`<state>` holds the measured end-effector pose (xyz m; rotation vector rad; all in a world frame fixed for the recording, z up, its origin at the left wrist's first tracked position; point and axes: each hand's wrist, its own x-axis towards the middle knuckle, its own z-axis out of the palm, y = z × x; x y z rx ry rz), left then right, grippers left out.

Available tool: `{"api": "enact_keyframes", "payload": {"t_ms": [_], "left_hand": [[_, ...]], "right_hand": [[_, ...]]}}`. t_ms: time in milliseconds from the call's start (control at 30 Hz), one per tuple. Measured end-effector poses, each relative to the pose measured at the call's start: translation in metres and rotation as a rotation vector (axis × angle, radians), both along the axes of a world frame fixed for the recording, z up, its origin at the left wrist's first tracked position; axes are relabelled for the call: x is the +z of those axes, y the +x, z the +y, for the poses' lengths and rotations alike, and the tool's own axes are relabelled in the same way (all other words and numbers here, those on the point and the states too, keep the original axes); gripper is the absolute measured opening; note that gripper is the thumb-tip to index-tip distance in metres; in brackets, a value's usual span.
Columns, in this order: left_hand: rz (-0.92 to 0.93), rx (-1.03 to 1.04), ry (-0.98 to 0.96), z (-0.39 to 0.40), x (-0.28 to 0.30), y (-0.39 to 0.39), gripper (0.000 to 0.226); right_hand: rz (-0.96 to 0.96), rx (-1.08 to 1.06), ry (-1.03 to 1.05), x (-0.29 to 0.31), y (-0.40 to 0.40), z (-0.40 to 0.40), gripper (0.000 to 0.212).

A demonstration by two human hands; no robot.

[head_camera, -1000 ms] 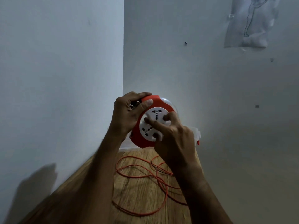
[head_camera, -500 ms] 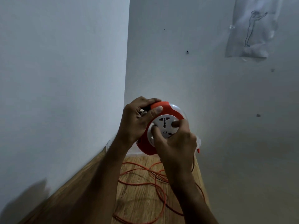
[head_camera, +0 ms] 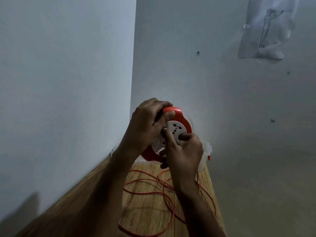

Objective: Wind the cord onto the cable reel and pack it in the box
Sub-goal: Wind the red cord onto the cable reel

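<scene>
Nearest us, loose loops of orange cord (head_camera: 153,199) lie on the wooden counter (head_camera: 143,211). Above it we hold the red cable reel (head_camera: 185,124) up in the air: our left hand (head_camera: 145,125) has its grip curled round the reel's top edge, thumb over the rim; our right hand (head_camera: 183,151) pinches the white socket disc (head_camera: 172,130). Behind the reel, a clear box (head_camera: 204,154) sits against the wall (head_camera: 188,74)
</scene>
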<state>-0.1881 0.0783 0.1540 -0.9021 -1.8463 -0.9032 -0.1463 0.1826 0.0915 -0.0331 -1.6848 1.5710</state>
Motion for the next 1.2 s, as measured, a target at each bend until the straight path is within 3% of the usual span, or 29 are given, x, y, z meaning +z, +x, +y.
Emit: {"api": "enact_keyframes", "payload": {"t_ms": [167,300,433,533,633,733,800,933,1200], "left_hand": [[-0.041,-0.026,0.031,-0.002,-0.001,-0.004,0.041],[-0.056,-0.026,0.016,0.002,-0.006,-0.008,0.039],[-0.09,-0.029,0.011,0.0,-0.009,-0.015,0.037],[-0.15,-0.041,0.043,-0.008,-0.01,-0.019,0.044],[-0.223,-0.065,0.097,-0.015,-0.01,-0.022,0.047],[-0.274,-0.088,0.13,-0.022,-0.009,-0.023,0.043],[-0.298,-0.102,0.145,-0.025,-0.009,-0.022,0.042],[-0.336,-0.122,0.164,-0.028,-0.009,-0.021,0.038],[-0.351,-0.1,0.175,-0.026,-0.011,-0.025,0.036]], "right_hand": [[0.056,-0.318,0.262,-0.001,-0.004,0.008,0.048],[-0.027,-0.308,0.239,-0.006,-0.008,0.009,0.053],[-0.148,-0.124,0.229,-0.005,-0.005,0.016,0.05],[-0.025,-0.256,0.545,0.008,0.005,0.022,0.04],[0.208,-0.263,0.905,0.03,0.023,0.027,0.007],[0.016,-0.067,1.309,0.044,0.038,0.029,0.039],[-0.121,-0.039,1.436,0.045,0.041,0.028,0.054],[-0.182,-0.095,1.488,0.036,0.036,0.024,0.07],[0.027,-0.2,1.21,0.005,0.008,0.018,0.053]]}}
